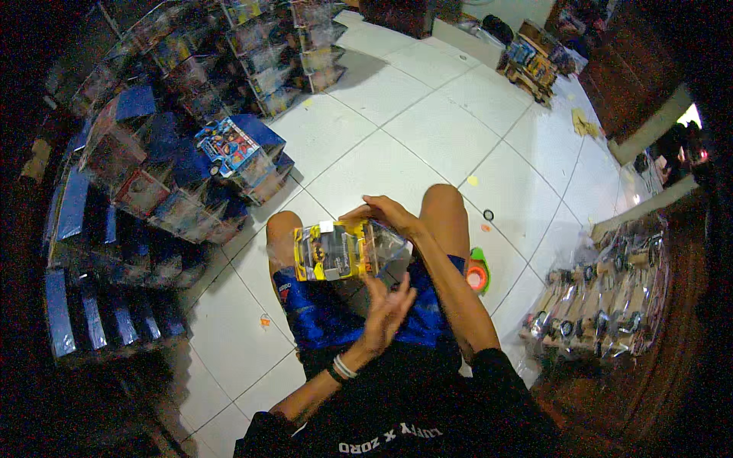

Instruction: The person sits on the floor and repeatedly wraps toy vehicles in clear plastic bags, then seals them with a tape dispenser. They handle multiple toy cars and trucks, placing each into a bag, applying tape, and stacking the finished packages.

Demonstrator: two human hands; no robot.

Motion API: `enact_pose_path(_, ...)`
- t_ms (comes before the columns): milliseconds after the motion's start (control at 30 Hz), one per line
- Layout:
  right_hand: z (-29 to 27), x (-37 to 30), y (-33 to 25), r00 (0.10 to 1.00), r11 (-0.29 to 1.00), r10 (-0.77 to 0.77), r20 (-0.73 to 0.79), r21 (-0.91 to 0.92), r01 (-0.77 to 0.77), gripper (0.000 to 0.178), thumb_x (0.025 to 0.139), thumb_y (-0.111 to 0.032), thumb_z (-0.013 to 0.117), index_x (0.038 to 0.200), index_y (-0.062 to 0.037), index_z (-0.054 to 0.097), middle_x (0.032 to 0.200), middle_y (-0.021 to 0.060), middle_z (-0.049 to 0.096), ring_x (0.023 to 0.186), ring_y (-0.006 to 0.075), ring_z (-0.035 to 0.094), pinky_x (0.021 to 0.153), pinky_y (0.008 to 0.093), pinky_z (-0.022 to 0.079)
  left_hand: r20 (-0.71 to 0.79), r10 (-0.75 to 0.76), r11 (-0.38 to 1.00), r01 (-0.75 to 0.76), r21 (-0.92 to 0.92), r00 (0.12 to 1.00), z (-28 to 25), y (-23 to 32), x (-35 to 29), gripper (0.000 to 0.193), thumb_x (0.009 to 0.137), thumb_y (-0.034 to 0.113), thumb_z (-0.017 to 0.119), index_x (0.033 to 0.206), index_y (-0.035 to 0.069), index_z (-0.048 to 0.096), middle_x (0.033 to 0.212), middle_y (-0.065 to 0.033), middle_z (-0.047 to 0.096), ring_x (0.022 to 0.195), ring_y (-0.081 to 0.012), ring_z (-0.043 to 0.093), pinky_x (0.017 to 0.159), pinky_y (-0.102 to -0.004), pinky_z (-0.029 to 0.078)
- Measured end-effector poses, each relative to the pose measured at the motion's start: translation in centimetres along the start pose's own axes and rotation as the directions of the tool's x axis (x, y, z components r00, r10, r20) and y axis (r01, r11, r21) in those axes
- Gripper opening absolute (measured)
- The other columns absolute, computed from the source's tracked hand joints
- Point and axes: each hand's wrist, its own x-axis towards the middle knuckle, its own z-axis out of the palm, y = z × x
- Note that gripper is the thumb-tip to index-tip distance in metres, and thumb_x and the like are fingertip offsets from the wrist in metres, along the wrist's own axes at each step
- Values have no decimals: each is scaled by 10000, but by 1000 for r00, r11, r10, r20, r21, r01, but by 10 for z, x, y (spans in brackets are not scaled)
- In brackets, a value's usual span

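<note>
A clear plastic box with a yellow toy truck [327, 252] in it lies across the space between my knees, over my lap. My right hand [395, 217] reaches around its far right side, fingers wrapped over the edge, and grips it. On the near side my left hand [385, 311] is palm up with fingers spread, and a fingertip seems to touch the box's lower edge. The right end of the box is transparent and shiny, so its flaps are hard to make out.
Stacked clear boxes [172, 210] with blue panels fill the left, a blue toy truck [229, 146] atop them. A green and orange tape dispenser [478, 273] lies beside my right leg. Plastic-wrapped wooden toy vehicles [603, 305] lie right; a yellow toy truck [531, 65] stands far right.
</note>
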Motion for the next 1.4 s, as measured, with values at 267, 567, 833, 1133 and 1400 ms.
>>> enact_pose_path(267,-13,22,22,999,981,30,-15,191,-26,675,1096,-487,353,1226,89,680,1287,215,688,1179,290,666,1098,390,468,399,370,-661,-64,748,839,55,74,39,618,823,179,799,1408,135,607,1496,-166,539,1419,-355,470,1187,-495,303)
enact_pose_path(567,-21,-15,-7,894,929,-290,-341,124,349,571,1095,-463,428,1302,27,634,1309,210,669,1246,334,631,1113,414,451,430,475,-261,-344,902,768,3,119,93,89,885,49,736,943,-13,763,910,-151,757,850,-310,712,797,-398,536)
enact_pose_path(833,22,-64,-37,895,790,-413,-171,-555,259,273,825,-187,852,1063,-70,790,1118,119,758,1043,206,700,909,345,543,493,504,-326,-373,869,709,5,115,105,98,931,89,709,901,-2,728,944,-102,689,882,-241,621,829,-339,496)
enact_pose_path(1133,60,-82,-108,756,523,-624,-197,-824,217,155,826,-244,832,937,-142,796,873,26,773,705,211,716,671,309,537,419,-185,396,-323,860,889,19,164,159,323,1044,315,567,1117,16,665,1236,-107,647,1049,-180,584,985,-329,475)
enact_pose_path(1400,81,-105,-137,744,438,-534,-401,-884,-162,215,842,-302,793,1010,-171,772,876,55,760,726,279,718,667,370,553,212,-793,289,45,956,572,9,180,232,431,897,275,779,1222,43,616,1209,-58,619,1156,-173,567,1040,-329,449)
